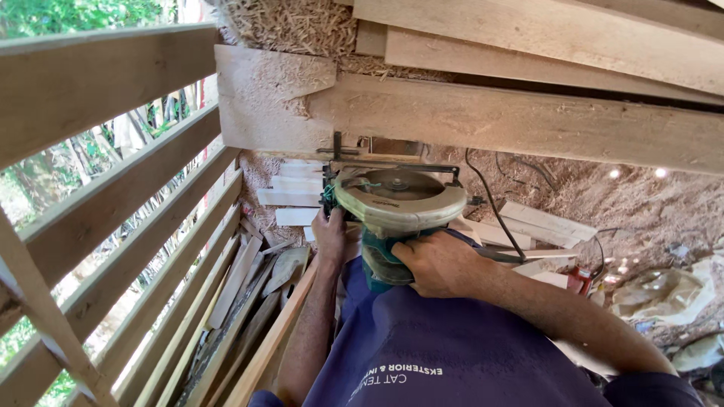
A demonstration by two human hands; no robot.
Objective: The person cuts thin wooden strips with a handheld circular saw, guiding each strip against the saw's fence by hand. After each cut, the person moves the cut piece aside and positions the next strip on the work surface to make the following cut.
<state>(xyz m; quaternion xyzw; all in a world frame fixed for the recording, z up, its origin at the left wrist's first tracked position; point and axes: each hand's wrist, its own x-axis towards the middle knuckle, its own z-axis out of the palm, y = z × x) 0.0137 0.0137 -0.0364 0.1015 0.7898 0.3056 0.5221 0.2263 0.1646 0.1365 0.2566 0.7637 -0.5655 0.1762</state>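
The person's right hand (pixel 440 264) is clenched around the teal handle of a circular saw (pixel 396 207), knuckles up and fingers wrapped tight. The left hand (pixel 329 235) reaches up on the far side of the saw and grips its front edge beside the black base plate. The saw is held up against the underside of a wide horizontal plank (pixel 513 120), with its round pale guard facing the camera. A black cord (pixel 494 207) runs from the saw off to the right and down.

Above the plank, more boards (pixel 543 45) are stacked at a slant, and a straw and mud wall (pixel 302 30) shows behind them. To the left stands a wall of horizontal slats (pixel 105 196), with green leaves visible through the gaps.

No box or bin is in view. On the dirt floor (pixel 641 203), short offcuts (pixel 290 197) lie loose below the saw, and longer strips of wood (pixel 241 301) lean along the foot of the slats. A small red object (pixel 579 279) sits on the floor at the right; its kind cannot be told. Nearby lies a crumpled sheet of pale plastic (pixel 664 290). The person wears a purple shirt (pixel 445 354) with white lettering on the front.
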